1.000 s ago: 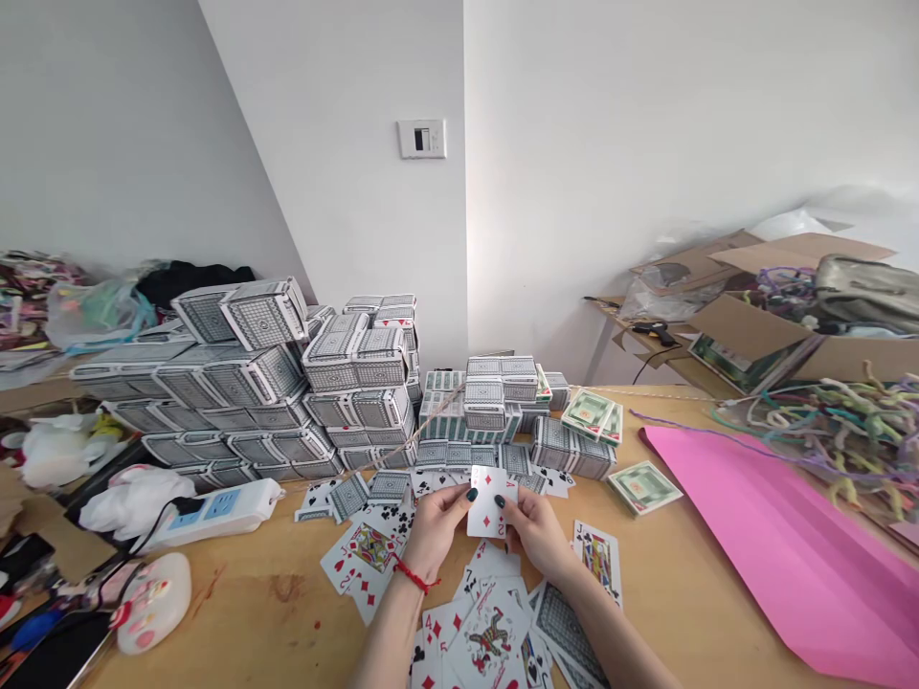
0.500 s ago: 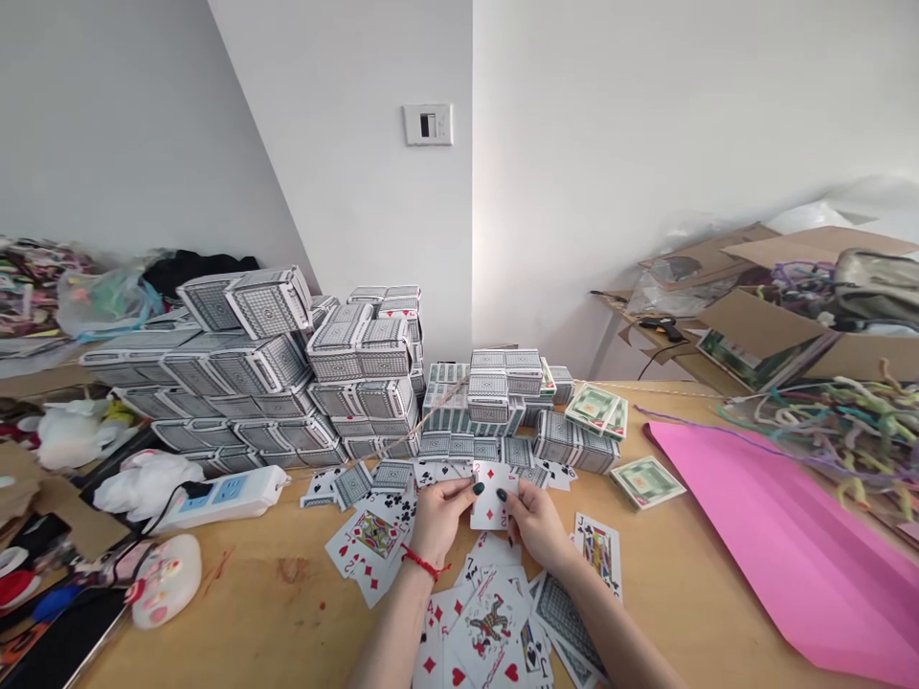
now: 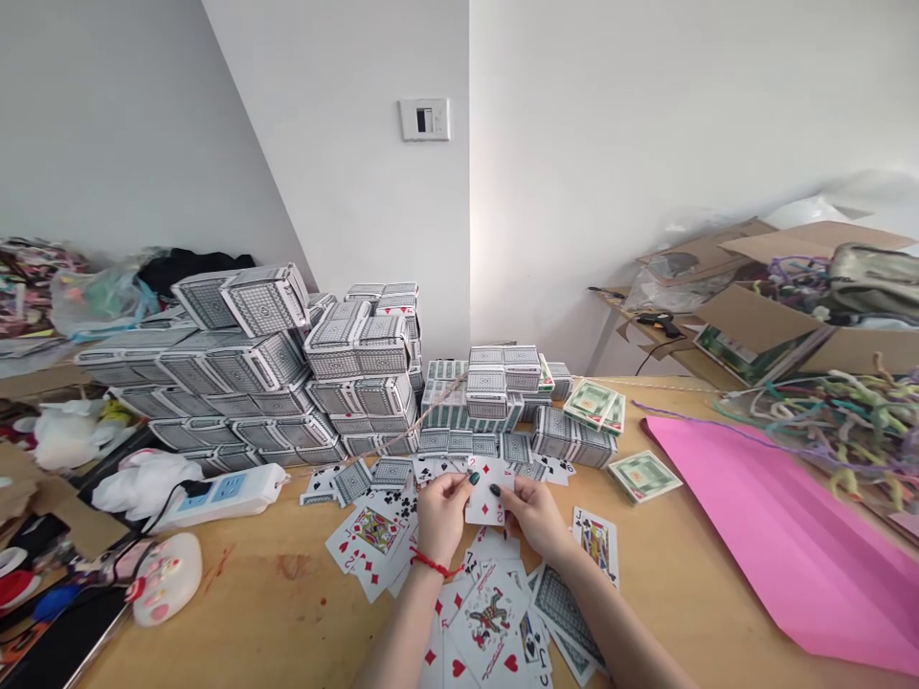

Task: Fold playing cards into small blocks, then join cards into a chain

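Between my two hands is a two of diamonds (image 3: 485, 500), face towards me, with the corner of another card marked A at its upper right. My left hand (image 3: 442, 517), with a red cord bracelet at the wrist, pinches the left edge. At the right side, the thumb of my right hand (image 3: 535, 517) presses on the card faces, and its other fingers are behind. Below lie loose playing cards, including a joker (image 3: 492, 617) and face-down cards (image 3: 564, 612). More face-up cards (image 3: 377, 531) spread to the left, and a jack of clubs (image 3: 595, 545) lies at right.
Tall stacks of cards (image 3: 251, 364) stand at the back left, with smaller stacks (image 3: 503, 383) behind my hands. Green card boxes (image 3: 644, 476) and pink paper (image 3: 775, 536) lie right. A power strip (image 3: 236, 498) sits left; a cardboard box (image 3: 761, 330) stands at the back right.
The view has shifted slightly. My hands still hold the cards at nearly the same spot, and my right thumb sits a little further left over the card.
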The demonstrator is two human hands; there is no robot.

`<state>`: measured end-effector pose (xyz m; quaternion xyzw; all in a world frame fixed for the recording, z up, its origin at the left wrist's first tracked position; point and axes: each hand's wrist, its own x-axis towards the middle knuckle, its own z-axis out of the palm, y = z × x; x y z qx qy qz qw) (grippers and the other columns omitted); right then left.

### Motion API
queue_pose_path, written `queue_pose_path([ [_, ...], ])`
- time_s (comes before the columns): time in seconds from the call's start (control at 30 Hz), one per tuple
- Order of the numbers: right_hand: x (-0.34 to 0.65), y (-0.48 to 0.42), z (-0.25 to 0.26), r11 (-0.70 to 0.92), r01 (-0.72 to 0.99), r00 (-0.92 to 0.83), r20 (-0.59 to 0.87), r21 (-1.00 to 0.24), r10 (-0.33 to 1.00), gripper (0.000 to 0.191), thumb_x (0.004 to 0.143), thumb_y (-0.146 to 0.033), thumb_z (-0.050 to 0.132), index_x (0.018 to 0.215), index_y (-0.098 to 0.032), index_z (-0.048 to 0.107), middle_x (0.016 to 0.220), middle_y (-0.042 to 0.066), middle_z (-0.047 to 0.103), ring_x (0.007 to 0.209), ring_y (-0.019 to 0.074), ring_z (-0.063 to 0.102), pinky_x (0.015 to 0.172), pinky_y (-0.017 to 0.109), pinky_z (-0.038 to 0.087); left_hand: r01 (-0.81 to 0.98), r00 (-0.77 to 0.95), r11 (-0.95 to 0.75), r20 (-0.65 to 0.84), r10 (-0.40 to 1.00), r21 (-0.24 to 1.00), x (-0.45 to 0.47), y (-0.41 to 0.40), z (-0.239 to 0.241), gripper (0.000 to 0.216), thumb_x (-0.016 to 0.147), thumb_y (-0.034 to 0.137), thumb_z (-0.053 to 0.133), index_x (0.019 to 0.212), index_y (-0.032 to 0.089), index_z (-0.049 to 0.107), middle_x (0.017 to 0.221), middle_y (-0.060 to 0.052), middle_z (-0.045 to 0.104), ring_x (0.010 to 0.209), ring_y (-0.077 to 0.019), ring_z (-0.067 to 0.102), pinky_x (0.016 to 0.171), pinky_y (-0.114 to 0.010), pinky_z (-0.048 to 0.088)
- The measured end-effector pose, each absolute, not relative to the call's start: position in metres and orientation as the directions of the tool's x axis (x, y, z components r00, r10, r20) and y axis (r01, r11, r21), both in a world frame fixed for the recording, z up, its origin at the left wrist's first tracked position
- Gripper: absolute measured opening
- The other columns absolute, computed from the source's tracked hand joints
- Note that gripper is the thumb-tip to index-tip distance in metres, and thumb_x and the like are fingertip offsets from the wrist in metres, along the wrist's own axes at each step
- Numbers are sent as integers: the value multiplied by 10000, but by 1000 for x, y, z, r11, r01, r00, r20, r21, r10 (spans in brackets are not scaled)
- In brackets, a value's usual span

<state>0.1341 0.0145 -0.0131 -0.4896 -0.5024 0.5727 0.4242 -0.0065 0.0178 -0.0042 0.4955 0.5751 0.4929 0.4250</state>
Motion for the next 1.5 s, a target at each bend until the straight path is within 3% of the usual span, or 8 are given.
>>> queue_pose_path([
  [0.17,130,11,-13,-113,16,-225,-114,-993,968,378,727,-549,495,605,-194,450,447,-31,542,343,107,483,361,220,380,380,-198,-76,161,967,922,-1,11,-5,236,788,350,442,605,201,434,521,40,437,490,-119,416,488,-215,315],
  [0.33,127,7,-9,-93,13,-285,-93,-996,954,336,760,-508,479,643,-195,456,468,-24,572,380,118,524,383,218,391,529,-169,-114,236,957,841,-2,8,-6,211,838,328,360,660,221,395,532,37,426,473,-130,410,473,-222,269],
  [0.6,127,9,-10,-100,63,-253,-113,-993,961,363,743,-542,474,614,-207,417,403,-44,528,356,126,526,364,217,360,578,-148,-147,280,949,803,-2,9,-5,214,841,345,364,694,218,456,507,17,460,437,-135,428,452,-237,244],
  [0.87,127,7,-6,-97,71,-243,-112,-993,964,380,730,-535,500,564,-212,390,360,-61,472,322,111,483,338,207,313,636,-128,-189,343,931,749,-5,13,-8,379,820,342,390,465,217,428,377,7,418,360,-123,371,428,-253,213],
  [1.2,129,9,4,-185,-131,-260,-146,-974,954,337,674,-511,568,602,-186,515,557,-13,564,544,150,573,541,274,492,754,-145,-195,448,882,628,-7,12,-9,460,833,343,373,390,217,385,327,-2,389,316,-108,313,417,-256,179],
  [1.37,129,9,5,-167,-129,-231,-134,-977,964,305,667,-478,568,613,-181,521,591,-2,584,571,157,589,593,300,507,764,-97,-219,444,891,607,-7,12,-11,378,850,343,347,536,212,511,372,-5,438,344,-128,397,427,-250,218],
  [1.5,123,9,-6,-167,-65,-141,-157,-984,978,259,687,-431,549,610,-187,506,545,-11,563,512,146,567,518,272,488,769,-15,-289,468,884,571,-7,8,-11,327,853,320,352,709,194,616,428,-39,511,396,-156,469,454,-261,264],
])
